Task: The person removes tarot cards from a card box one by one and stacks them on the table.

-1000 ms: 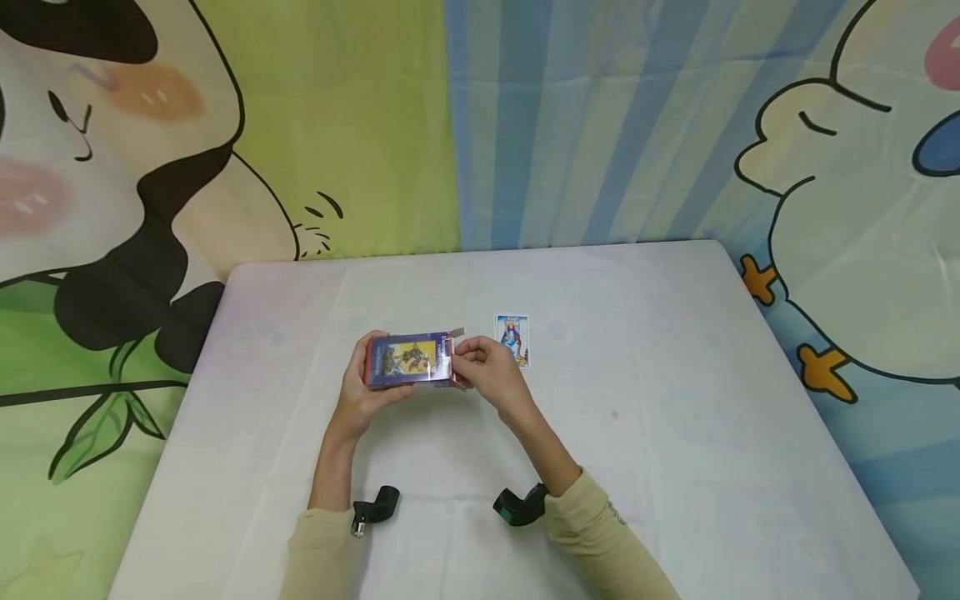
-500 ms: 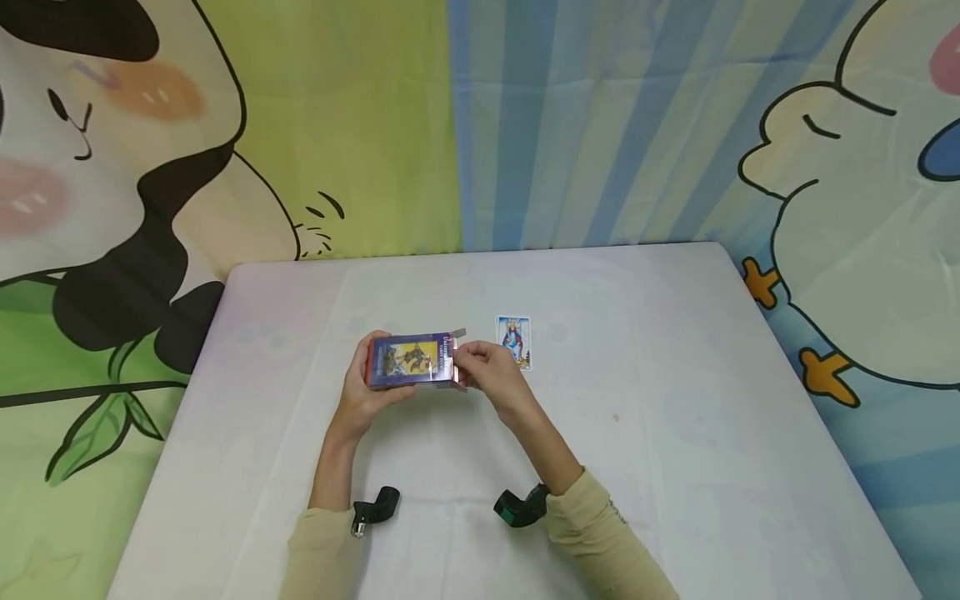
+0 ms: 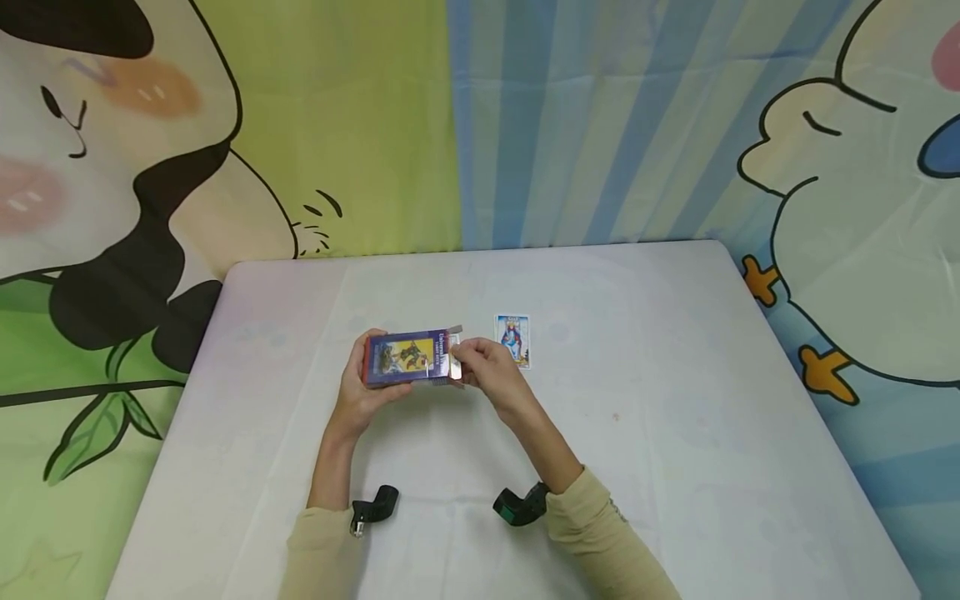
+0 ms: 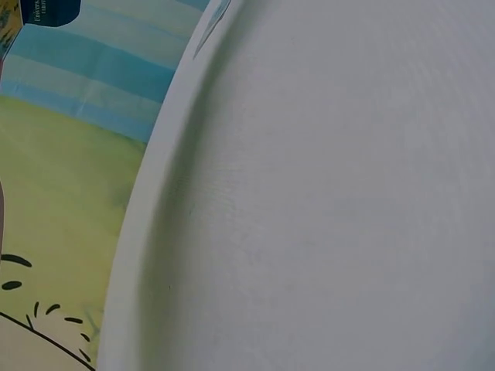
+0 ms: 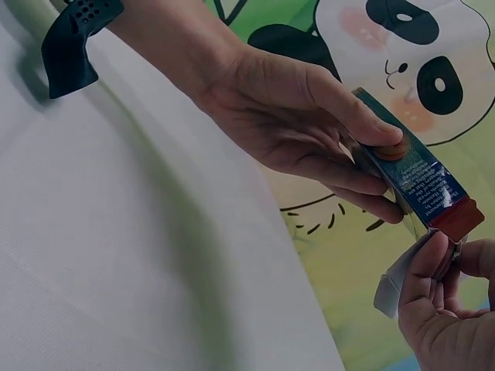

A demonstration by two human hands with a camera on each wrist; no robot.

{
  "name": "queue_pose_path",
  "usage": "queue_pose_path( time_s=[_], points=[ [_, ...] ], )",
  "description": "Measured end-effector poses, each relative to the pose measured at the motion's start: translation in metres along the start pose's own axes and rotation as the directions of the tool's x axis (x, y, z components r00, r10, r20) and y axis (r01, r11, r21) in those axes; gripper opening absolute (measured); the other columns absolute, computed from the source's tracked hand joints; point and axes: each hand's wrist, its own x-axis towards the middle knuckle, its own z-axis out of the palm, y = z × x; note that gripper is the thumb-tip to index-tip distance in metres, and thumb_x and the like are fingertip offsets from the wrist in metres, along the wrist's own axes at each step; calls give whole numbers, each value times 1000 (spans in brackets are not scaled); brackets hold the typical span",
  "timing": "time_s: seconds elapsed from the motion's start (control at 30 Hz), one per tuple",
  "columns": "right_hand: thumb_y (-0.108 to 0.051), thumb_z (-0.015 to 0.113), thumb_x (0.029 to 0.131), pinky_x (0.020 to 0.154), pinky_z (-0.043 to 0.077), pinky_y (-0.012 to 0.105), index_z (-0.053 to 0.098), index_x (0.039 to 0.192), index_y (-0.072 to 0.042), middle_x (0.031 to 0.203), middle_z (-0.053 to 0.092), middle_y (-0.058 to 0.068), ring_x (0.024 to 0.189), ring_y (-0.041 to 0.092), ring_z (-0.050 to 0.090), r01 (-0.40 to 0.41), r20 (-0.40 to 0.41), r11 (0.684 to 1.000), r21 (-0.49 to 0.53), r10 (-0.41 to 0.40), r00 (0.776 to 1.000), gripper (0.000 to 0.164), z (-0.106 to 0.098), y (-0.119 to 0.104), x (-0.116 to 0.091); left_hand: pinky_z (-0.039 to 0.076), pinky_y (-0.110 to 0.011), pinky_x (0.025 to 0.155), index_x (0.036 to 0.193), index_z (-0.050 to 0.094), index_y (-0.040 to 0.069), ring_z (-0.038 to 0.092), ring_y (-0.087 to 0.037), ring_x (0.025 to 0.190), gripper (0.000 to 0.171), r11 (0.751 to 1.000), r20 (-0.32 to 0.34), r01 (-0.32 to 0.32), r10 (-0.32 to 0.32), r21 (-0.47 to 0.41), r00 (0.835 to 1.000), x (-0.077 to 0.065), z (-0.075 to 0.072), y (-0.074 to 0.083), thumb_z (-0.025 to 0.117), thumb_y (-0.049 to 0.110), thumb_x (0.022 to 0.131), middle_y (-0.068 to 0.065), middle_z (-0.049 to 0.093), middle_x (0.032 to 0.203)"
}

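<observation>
My left hand (image 3: 360,392) holds a blue and red tarot card box (image 3: 408,358) by its left end, above the white table. A yellow picture fills the middle of its front. In the right wrist view, the thumb of that hand lies along the narrow side of the box (image 5: 421,170). My right hand (image 3: 495,375) is at the open right end, where its thumb and fingers pinch the cards (image 3: 455,364) whose white edge shows there. A red flap (image 5: 458,220) and a pale flap (image 5: 394,282) stick out around the opening. Only a corner of the box (image 4: 54,11) enters the left wrist view.
A picture card (image 3: 513,337) lies face up on the white table (image 3: 637,375), just beyond my right hand. Black wrist camera mounts (image 3: 377,505) sit at both sleeves. A cartoon curtain (image 3: 375,125) hangs behind the table's far edge.
A white strip of the cards has appeared at the box's open end, beside the right fingertips. The left hand and the box have barely moved.
</observation>
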Motion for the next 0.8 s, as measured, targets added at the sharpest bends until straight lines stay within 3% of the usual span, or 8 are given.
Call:
queue_pose_path(
  time_s=[0.33,0.8],
  points=[
    [-21,46,100,68,54,21,52,109,3,107,66,18,80,13,65,6,15,1000,-2,-6,1000,26,-4,-2,-3,54,-19,84,136,37,17,57,-8,106,83,999,9,-20,21,-46,1000,-3,3,6,73,-18,69,3,53,121],
    [-23,44,102,74,60,29,49,120,3,112,64,23,76,14,69,21,28,1000,6,-21,999,32,-11,-6,-7,55,-19,84,137,36,11,60,-7,105,83,991,12,-77,78,-114,997,-5,5,9,69,-22,69,3,55,120]
  ],
)
